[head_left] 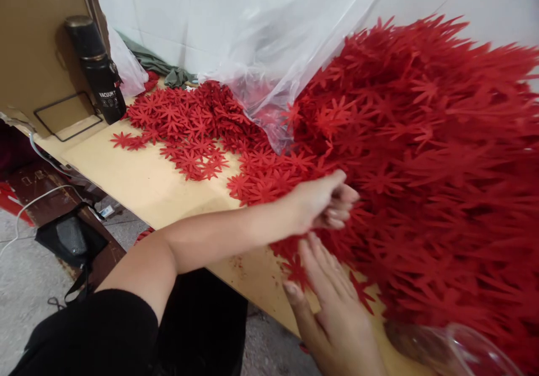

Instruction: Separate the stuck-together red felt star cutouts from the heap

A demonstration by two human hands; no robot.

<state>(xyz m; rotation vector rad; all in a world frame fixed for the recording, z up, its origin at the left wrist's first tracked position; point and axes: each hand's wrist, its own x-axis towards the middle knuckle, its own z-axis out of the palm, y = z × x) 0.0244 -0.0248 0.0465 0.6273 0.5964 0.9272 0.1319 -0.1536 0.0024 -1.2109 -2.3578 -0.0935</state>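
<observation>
In the head view, the red flowers [421, 168] lie on the pale table [126, 168], in front of a white wall [155, 22]. They are flat and thin, and each one has many narrow petals with pointed tips around a small centre. The colour is one strong red, a little brighter where the light falls and darker in the depth between the layers. On the right side they make a high, dense heap, somewhat blurred, with the petals standing out like spikes. Toward the left they form a lower pile, and there some flowers lie loose at its border, so their star shape is easy to see.

The left hand [328, 202] is over the near edge of the heap, its fingers curled toward the palm; I cannot tell if it grips a flower. The right hand [341, 314] is below it, with the fingers stretched out and grasping nothing visible, near the left wrist.

A clear plastic bag [273, 84] hangs down between the two masses. A black flask [95, 73] stands at the far left end.
</observation>
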